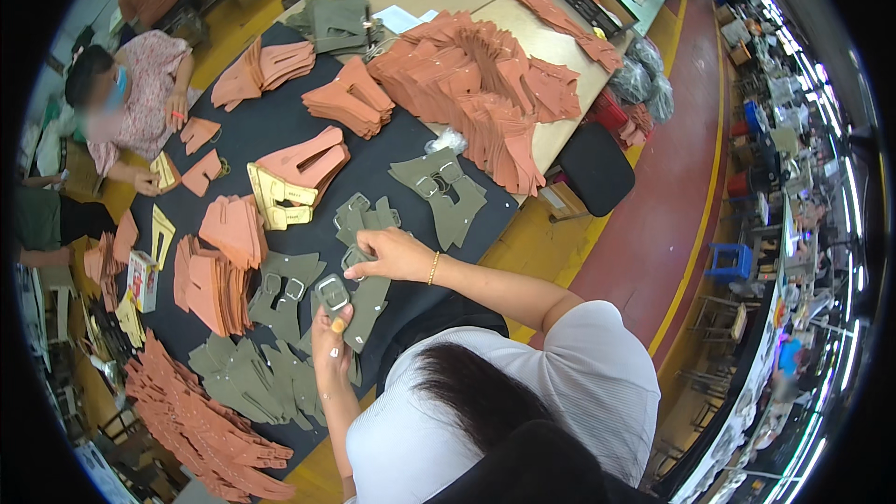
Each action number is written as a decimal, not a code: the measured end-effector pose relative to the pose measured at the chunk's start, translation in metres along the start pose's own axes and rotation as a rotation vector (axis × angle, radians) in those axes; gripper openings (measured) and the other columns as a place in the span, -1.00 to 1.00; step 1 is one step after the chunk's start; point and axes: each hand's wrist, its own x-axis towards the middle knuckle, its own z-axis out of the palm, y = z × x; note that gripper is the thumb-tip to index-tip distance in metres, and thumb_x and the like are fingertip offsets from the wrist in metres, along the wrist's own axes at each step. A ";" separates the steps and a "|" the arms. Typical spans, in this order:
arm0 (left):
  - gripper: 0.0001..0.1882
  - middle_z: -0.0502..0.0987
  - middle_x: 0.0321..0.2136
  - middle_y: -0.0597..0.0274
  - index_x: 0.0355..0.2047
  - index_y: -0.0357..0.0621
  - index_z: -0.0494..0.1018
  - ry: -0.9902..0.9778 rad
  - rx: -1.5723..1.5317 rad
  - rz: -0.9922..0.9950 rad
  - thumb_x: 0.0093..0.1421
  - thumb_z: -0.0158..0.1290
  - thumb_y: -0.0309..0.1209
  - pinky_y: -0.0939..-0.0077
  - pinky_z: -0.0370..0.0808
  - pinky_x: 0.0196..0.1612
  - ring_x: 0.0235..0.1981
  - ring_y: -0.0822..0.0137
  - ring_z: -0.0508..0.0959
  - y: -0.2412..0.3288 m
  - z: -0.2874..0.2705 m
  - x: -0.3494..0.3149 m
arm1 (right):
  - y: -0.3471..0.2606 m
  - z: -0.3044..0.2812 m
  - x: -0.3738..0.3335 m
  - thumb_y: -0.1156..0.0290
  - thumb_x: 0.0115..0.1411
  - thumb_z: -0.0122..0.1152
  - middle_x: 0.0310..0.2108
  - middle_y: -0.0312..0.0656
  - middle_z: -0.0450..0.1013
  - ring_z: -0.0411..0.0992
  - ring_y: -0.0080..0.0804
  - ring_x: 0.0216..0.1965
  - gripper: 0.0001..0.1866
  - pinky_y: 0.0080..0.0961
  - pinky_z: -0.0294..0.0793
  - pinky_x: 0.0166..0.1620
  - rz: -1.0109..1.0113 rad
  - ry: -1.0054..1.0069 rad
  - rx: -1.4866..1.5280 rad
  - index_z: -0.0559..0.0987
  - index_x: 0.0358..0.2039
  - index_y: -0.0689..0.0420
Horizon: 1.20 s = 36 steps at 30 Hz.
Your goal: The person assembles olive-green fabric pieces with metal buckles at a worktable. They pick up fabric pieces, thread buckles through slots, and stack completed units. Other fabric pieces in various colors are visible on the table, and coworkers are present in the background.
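In my left hand (pixel 330 345) is an olive-green cut piece (pixel 364 313) with a square silver buckle (pixel 332 292) on it. The fingers are closed on its near edge, and a yellow covering wraps one fingertip. My right hand (pixel 397 256) is bent over the far end of the same piece, just beyond the buckle, with thumb and fingers drawn together. What lies between its fingertips is partly hidden. Beside the hands lie more green buckled pieces: one pair (pixel 285 294) to the left, another (pixel 441 194) to the right, and some (pixel 359 215) just beyond.
Stacks of rust-orange pieces (pixel 467 84) cover the far table, with more (pixel 210 420) at near left. A yellow template (pixel 280 196) leans on one stack. Green pieces (pixel 247 378) lie at near left. Across the dark table (pixel 271 243) sits a co-worker (pixel 140 103). A black chair (pixel 597 168) stands right.
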 end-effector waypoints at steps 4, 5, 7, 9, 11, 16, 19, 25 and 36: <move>-0.63 0.52 -0.22 0.26 -0.04 -0.20 0.39 -0.012 0.189 0.060 0.13 0.17 -0.56 0.55 0.46 -0.11 -0.22 0.39 0.53 0.003 0.002 -0.007 | 0.007 0.001 -0.007 -0.05 -0.01 0.41 -0.67 -0.21 0.20 0.17 -0.42 -0.62 -0.40 -0.38 0.21 -0.51 -0.027 -0.005 0.108 0.27 -0.55 0.16; -0.64 0.52 -0.22 0.26 -0.05 -0.20 0.39 -0.002 0.168 0.051 0.14 0.17 -0.55 0.54 0.46 -0.11 -0.22 0.39 0.53 0.003 0.003 -0.011 | 0.008 0.001 -0.009 -0.05 0.00 0.41 -0.67 -0.23 0.18 0.15 -0.44 -0.61 -0.40 -0.39 0.20 -0.51 -0.035 -0.016 0.134 0.26 -0.55 0.16; -0.66 0.52 -0.21 0.26 -0.05 -0.20 0.39 0.004 0.127 0.043 0.17 0.16 -0.51 0.52 0.46 -0.10 -0.20 0.38 0.52 0.004 0.008 -0.015 | 0.008 0.001 -0.012 0.04 -0.03 0.44 -0.66 -0.22 0.16 0.13 -0.40 -0.59 -0.43 -0.36 0.19 -0.50 -0.032 -0.028 0.188 0.25 -0.54 0.17; -0.67 0.52 -0.18 0.24 -0.03 -0.21 0.39 -0.003 0.080 0.040 0.20 0.14 -0.46 0.49 0.46 -0.08 -0.18 0.37 0.53 0.004 0.011 -0.019 | 0.008 0.003 -0.017 0.08 -0.01 0.43 -0.66 -0.23 0.12 0.10 -0.41 -0.59 -0.44 -0.37 0.18 -0.50 -0.078 0.009 0.242 0.22 -0.54 0.16; -0.67 0.52 -0.17 0.23 -0.01 -0.21 0.38 0.002 0.071 0.039 0.23 0.12 -0.41 0.47 0.46 -0.07 -0.17 0.36 0.52 0.001 0.015 -0.019 | 0.006 0.007 -0.021 0.19 0.02 0.39 -0.66 -0.24 0.07 0.05 -0.44 -0.58 -0.48 -0.38 0.16 -0.50 -0.122 0.054 0.289 0.18 -0.54 0.17; -0.67 0.52 -0.18 0.22 -0.01 -0.22 0.37 0.013 -0.003 0.109 0.26 0.09 -0.38 0.48 0.47 -0.09 -0.19 0.37 0.52 -0.014 0.025 -0.019 | 0.001 0.022 -0.025 0.30 0.03 0.33 -0.62 -0.23 0.11 0.08 -0.45 -0.55 -0.57 -0.38 0.17 -0.48 -0.058 0.102 0.416 0.20 -0.53 0.19; -0.68 0.53 -0.25 0.24 -0.03 -0.24 0.37 0.144 0.084 0.184 0.26 0.08 -0.37 0.54 0.49 -0.22 -0.30 0.41 0.54 -0.014 0.029 -0.020 | -0.003 0.022 -0.028 0.26 0.03 0.35 -0.44 -0.16 0.27 0.28 -0.38 -0.42 -0.63 -0.35 0.34 -0.32 -0.012 0.145 0.307 0.33 -0.39 0.18; -0.65 0.49 -0.42 0.33 -0.08 -0.25 0.39 0.162 0.320 0.312 0.22 0.15 -0.30 0.66 0.39 -0.51 -0.50 0.56 0.46 0.001 0.026 -0.027 | -0.010 0.004 -0.036 0.20 0.12 0.31 0.03 -0.08 0.30 0.32 -0.14 0.11 -0.46 -0.31 0.33 0.14 -0.254 0.057 0.065 0.39 0.07 0.08; -0.70 0.52 -0.31 0.33 -0.05 -0.24 0.40 0.029 0.482 0.360 0.32 0.01 -0.29 0.65 0.43 -0.37 -0.40 0.57 0.45 0.006 0.018 -0.045 | -0.029 0.012 -0.030 0.18 0.22 0.17 0.02 -0.09 0.47 0.44 -0.09 0.02 -0.57 -0.29 0.40 0.08 -0.406 -0.271 0.053 0.51 0.02 0.15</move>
